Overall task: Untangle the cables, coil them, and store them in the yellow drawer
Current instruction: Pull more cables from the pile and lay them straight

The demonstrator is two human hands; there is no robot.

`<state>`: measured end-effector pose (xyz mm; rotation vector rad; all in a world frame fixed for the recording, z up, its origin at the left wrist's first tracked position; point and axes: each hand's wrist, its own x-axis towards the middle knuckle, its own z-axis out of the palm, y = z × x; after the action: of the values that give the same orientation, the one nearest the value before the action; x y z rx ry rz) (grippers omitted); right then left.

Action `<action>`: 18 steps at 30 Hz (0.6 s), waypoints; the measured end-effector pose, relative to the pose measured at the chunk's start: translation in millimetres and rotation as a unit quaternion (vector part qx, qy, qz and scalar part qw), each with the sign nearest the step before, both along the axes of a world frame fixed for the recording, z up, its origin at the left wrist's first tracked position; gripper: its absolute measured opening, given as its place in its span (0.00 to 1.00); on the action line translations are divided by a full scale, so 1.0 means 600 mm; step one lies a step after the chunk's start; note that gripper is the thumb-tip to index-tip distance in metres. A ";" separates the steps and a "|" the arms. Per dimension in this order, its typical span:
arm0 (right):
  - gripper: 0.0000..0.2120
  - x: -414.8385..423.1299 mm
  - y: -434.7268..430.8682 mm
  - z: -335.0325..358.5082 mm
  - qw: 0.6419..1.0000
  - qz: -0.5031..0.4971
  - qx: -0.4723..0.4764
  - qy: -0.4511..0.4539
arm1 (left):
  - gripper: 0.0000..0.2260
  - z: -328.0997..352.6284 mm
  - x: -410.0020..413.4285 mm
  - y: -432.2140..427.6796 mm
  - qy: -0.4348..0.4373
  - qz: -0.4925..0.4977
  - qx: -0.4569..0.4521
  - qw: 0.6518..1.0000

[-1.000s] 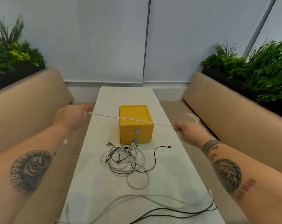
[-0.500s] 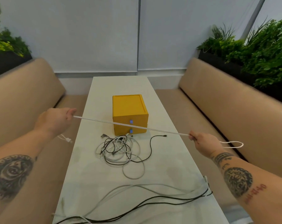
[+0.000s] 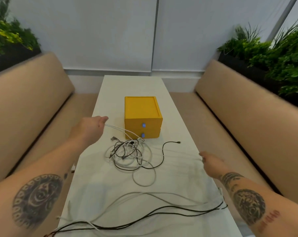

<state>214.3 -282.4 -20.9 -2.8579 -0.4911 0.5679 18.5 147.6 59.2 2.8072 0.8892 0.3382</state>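
Head cam: left hand pinches the thin white cable, grip of the right hand too blurry to call. I'd ease it slowly out of the black-and-white cable tangle.

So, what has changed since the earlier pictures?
The white cable, taut between both hands earlier, now sags from the left hand to the cable tangle. The right hand dropped toward the table edge; its grip is unclear. The yellow drawer unit stayed.

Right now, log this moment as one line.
left hand: holds white cable | right hand: grip blurred | tangle: uncoiled, before drawers | yellow drawer unit: closed
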 end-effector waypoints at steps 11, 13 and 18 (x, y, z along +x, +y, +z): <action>0.12 -0.176 0.312 0.209 0.910 0.221 0.352 0.014 | 0.20 0.094 0.042 -0.119 -0.050 -0.189 0.073 0.978; 0.13 -0.165 0.299 0.218 0.918 0.249 0.306 -0.033 | 0.19 0.097 0.017 -0.089 -0.023 -0.202 0.059 0.977; 0.12 -0.088 0.222 0.206 0.942 0.258 0.168 -0.135 | 0.20 0.067 -0.058 -0.016 -0.003 -0.181 -0.025 0.983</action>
<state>161.3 -149.3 102.9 -2.4737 -1.2705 0.1320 -16.2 137.9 99.3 2.8401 0.3657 0.2654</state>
